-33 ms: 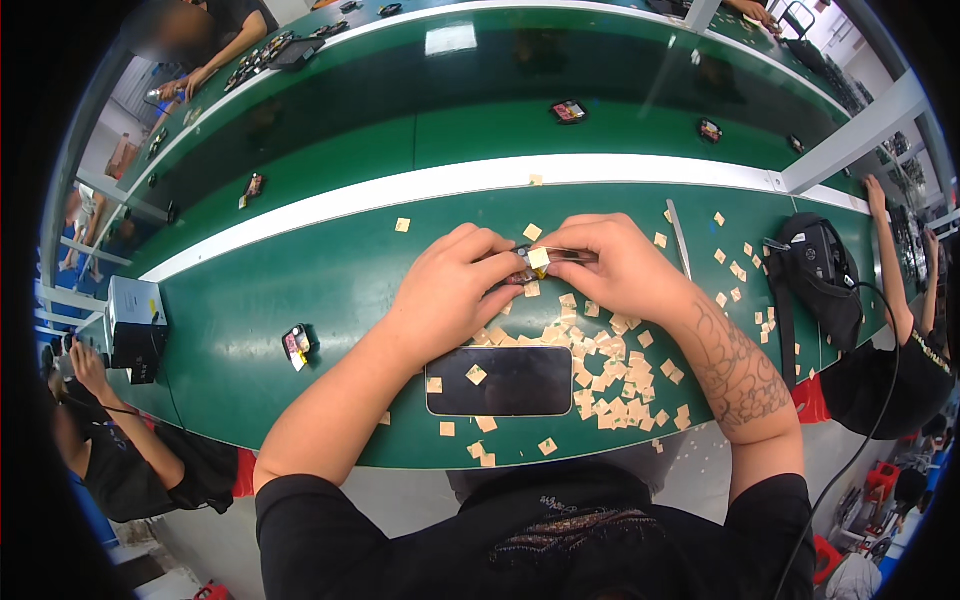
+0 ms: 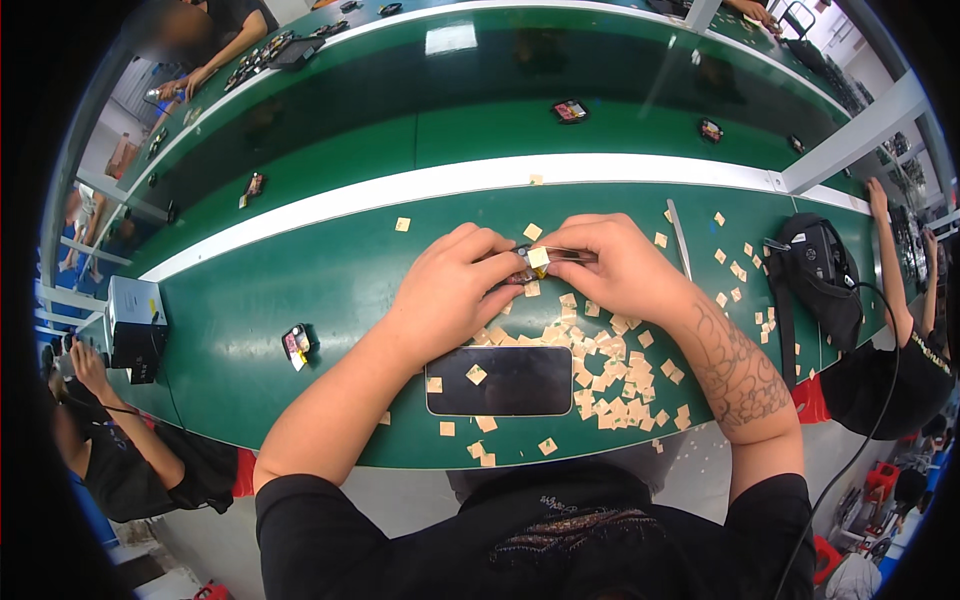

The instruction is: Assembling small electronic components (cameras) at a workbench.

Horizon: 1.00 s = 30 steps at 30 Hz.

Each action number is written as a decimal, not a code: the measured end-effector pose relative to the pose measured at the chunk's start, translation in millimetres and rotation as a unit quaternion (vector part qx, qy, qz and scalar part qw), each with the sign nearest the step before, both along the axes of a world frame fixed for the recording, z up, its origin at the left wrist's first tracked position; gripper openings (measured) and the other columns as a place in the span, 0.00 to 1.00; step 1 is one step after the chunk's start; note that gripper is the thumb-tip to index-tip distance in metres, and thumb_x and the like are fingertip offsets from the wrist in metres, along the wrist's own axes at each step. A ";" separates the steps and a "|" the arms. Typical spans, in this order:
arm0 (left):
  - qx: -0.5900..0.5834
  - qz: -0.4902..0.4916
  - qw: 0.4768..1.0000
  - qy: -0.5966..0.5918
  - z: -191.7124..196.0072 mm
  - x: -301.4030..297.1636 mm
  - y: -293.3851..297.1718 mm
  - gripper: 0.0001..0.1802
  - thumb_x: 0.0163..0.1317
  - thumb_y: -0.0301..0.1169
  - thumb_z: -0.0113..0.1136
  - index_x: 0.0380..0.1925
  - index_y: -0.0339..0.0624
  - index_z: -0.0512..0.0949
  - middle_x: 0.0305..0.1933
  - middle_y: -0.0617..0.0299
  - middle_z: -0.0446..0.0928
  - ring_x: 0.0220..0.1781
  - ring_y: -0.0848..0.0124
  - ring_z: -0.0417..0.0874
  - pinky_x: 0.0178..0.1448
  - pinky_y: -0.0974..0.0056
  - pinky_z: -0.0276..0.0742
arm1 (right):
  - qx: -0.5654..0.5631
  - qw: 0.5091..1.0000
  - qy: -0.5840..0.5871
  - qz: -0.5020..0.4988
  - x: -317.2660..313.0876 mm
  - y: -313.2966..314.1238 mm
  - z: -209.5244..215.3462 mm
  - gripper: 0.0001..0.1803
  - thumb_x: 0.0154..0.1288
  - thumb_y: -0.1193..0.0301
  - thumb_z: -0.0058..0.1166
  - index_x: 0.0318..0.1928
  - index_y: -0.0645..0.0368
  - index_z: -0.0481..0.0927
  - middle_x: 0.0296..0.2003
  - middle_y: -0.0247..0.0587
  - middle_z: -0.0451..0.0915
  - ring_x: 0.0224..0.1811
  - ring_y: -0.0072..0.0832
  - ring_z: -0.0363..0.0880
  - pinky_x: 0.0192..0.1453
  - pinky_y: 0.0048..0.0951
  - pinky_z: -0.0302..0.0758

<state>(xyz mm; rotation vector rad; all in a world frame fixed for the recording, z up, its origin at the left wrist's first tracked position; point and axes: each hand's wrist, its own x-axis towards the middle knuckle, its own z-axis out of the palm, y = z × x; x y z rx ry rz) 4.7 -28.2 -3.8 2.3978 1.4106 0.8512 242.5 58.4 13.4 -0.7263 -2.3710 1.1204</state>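
My left hand (image 2: pixel 452 285) is closed around a small dark device part (image 2: pixel 520 275), its fingertips and thumb gripping the left side. My right hand (image 2: pixel 618 265) pinches thin metal tweezers (image 2: pixel 578 252), whose tips reach toward the part. A pale square sticker (image 2: pixel 538 257) sits at the part's right end, by the tweezer tips; the fingers hide much of the part. Below my hands many loose pale square pieces (image 2: pixel 625 410) are strewn over the green tabletop (image 2: pixel 230 300). A dark-screened phone (image 2: pixel 520 395) lies in front of me with two of the squares on it.
On the left lie a similar small part (image 2: pixel 297 346) and a box (image 2: pixel 136 325). A long thin metal strip (image 2: pixel 680 238) and a black bag (image 2: pixel 818 270) lie to the right. Beyond the white rail (image 2: pixel 450 178), more parts rest on a green surface. Other people work at both sides.
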 end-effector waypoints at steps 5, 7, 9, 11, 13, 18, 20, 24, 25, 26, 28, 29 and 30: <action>0.022 -0.006 1.000 0.022 -0.5 1.9 1.2 0.13 0.61 0.30 0.76 0.45 0.44 0.88 0.47 0.63 0.83 0.49 0.59 0.83 0.54 0.53 0.83 | 0.058 0.998 -0.005 -0.035 -4.9 -6.3 -5.8 0.11 0.68 0.81 0.64 0.50 0.63 0.89 0.38 0.45 0.87 0.35 0.37 0.87 0.41 0.34 0.82; 0.025 -0.006 0.999 0.025 -1.4 2.3 1.9 0.13 0.61 0.30 0.76 0.45 0.43 0.87 0.47 0.62 0.83 0.49 0.59 0.83 0.54 0.53 0.83 | 0.091 0.995 -0.012 -0.045 -8.1 -10.8 -7.4 0.12 0.67 0.82 0.64 0.50 0.62 0.89 0.39 0.46 0.87 0.36 0.40 0.87 0.41 0.36 0.83; 0.036 -0.012 0.999 0.034 -2.1 2.2 2.9 0.13 0.60 0.30 0.77 0.44 0.42 0.87 0.47 0.62 0.83 0.49 0.58 0.82 0.54 0.53 0.83 | 0.124 0.991 -0.019 -0.055 -10.5 -14.7 -8.0 0.13 0.66 0.82 0.63 0.50 0.62 0.88 0.39 0.46 0.86 0.37 0.43 0.88 0.42 0.38 0.83; 0.026 -0.012 1.000 0.010 -5.2 1.1 3.2 0.13 0.59 0.29 0.77 0.44 0.42 0.86 0.47 0.62 0.83 0.49 0.58 0.82 0.53 0.53 0.82 | 0.131 0.989 -0.018 -0.066 -13.1 -17.4 -8.8 0.14 0.65 0.82 0.62 0.51 0.61 0.88 0.40 0.46 0.86 0.38 0.47 0.88 0.43 0.40 0.84; 0.017 -0.014 1.000 -0.014 -5.9 -0.7 4.6 0.14 0.59 0.28 0.77 0.43 0.41 0.85 0.46 0.61 0.83 0.49 0.57 0.82 0.53 0.54 0.82 | 0.123 0.991 -0.007 -0.060 -14.1 -16.5 -12.2 0.15 0.65 0.82 0.62 0.51 0.61 0.88 0.40 0.46 0.86 0.38 0.46 0.88 0.43 0.40 0.84; -0.029 -0.007 0.998 -0.047 3.1 -0.9 5.8 0.19 0.56 0.26 0.79 0.45 0.41 0.81 0.43 0.59 0.82 0.48 0.54 0.82 0.54 0.53 0.81 | 0.096 0.993 0.022 -0.061 -14.7 -17.9 -15.0 0.16 0.65 0.84 0.62 0.52 0.62 0.88 0.40 0.48 0.86 0.38 0.45 0.88 0.42 0.38 0.84; -0.030 -0.005 0.998 -0.056 2.9 -0.7 5.9 0.19 0.56 0.27 0.79 0.46 0.41 0.81 0.43 0.58 0.82 0.48 0.54 0.82 0.54 0.53 0.81 | 0.068 0.995 0.022 -0.065 -15.0 -18.4 -17.1 0.16 0.66 0.84 0.62 0.53 0.63 0.88 0.39 0.47 0.86 0.37 0.41 0.87 0.41 0.35 0.82; -0.051 0.005 0.996 -0.070 1.4 -2.3 4.0 0.20 0.56 0.27 0.79 0.46 0.42 0.79 0.43 0.58 0.82 0.48 0.53 0.82 0.54 0.52 0.81 | -0.009 0.995 0.031 -0.094 -17.9 -18.9 -16.6 0.11 0.68 0.77 0.64 0.49 0.61 0.90 0.39 0.49 0.86 0.39 0.50 0.87 0.45 0.44 0.83; -0.051 0.005 0.996 -0.070 1.8 -2.1 4.1 0.20 0.56 0.27 0.79 0.46 0.42 0.79 0.43 0.58 0.82 0.48 0.53 0.82 0.54 0.52 0.81 | -0.011 0.995 0.018 -0.102 -17.3 -18.5 -16.0 0.11 0.67 0.76 0.64 0.49 0.62 0.90 0.39 0.49 0.86 0.40 0.50 0.87 0.46 0.44 0.82; -0.051 0.003 0.996 -0.069 2.3 -2.1 4.3 0.20 0.56 0.28 0.79 0.46 0.42 0.79 0.43 0.58 0.82 0.48 0.53 0.82 0.53 0.52 0.81 | -0.012 0.994 0.004 -0.109 -16.9 -18.3 -15.3 0.11 0.67 0.76 0.65 0.49 0.62 0.90 0.39 0.49 0.86 0.41 0.49 0.87 0.47 0.44 0.82; -0.050 0.002 0.996 -0.068 2.5 -1.8 4.5 0.20 0.57 0.28 0.79 0.46 0.42 0.79 0.42 0.58 0.82 0.49 0.54 0.82 0.53 0.52 0.81 | -0.008 0.994 0.003 -0.110 -16.2 -18.7 -13.6 0.11 0.67 0.76 0.65 0.49 0.62 0.90 0.39 0.49 0.86 0.41 0.49 0.87 0.47 0.44 0.82; -0.051 0.003 0.996 -0.066 1.7 -1.4 4.5 0.20 0.57 0.28 0.79 0.46 0.42 0.79 0.42 0.58 0.82 0.49 0.54 0.82 0.53 0.52 0.81 | -0.003 0.994 0.002 -0.109 -15.8 -18.8 -12.9 0.11 0.67 0.76 0.65 0.49 0.62 0.90 0.39 0.49 0.86 0.42 0.50 0.87 0.48 0.44 0.82; -0.052 0.005 0.997 -0.064 0.9 -1.1 4.9 0.20 0.57 0.28 0.79 0.46 0.42 0.79 0.42 0.58 0.81 0.49 0.54 0.82 0.53 0.52 0.81 | -0.002 0.994 0.002 -0.109 -15.2 -18.5 -12.7 0.11 0.67 0.76 0.65 0.49 0.62 0.90 0.39 0.49 0.86 0.42 0.50 0.87 0.48 0.44 0.82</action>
